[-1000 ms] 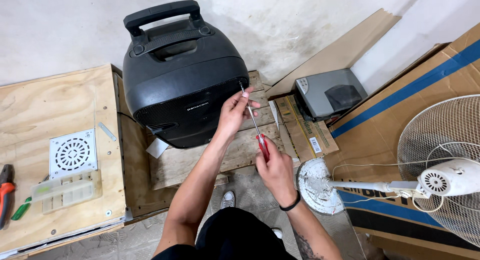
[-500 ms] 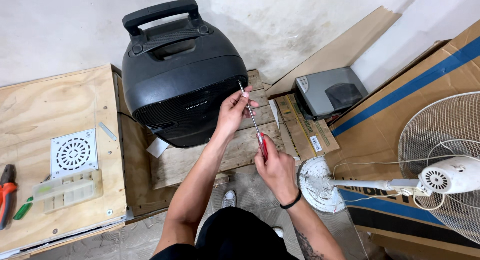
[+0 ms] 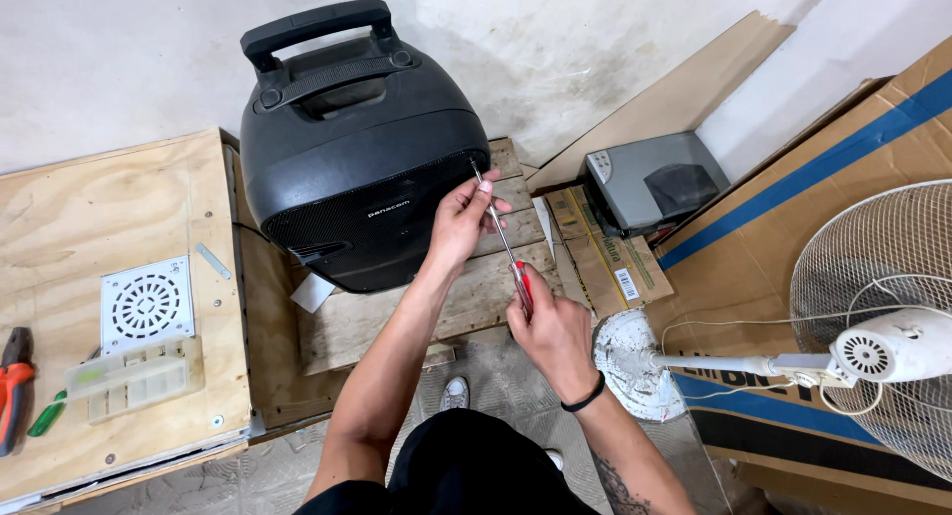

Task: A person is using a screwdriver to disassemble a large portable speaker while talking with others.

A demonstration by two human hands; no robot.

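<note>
A large black portable speaker with a carry handle lies tilted on a low wooden pallet. My right hand grips the red handle of a long screwdriver, whose tip touches the speaker's right edge. My left hand pinches the metal shaft near the tip, steadying it against the speaker's side. Both forearms reach forward from the bottom of the view.
A plywood board at left carries a white vent grille, a clear plastic part, red-handled pliers and a green tool. A grey device, cardboard boxes and a white pedestal fan lie at right.
The screwdriver tip has stayed at the speaker's right edge. Both hands hold nearly the same positions, with only slight shifts.
</note>
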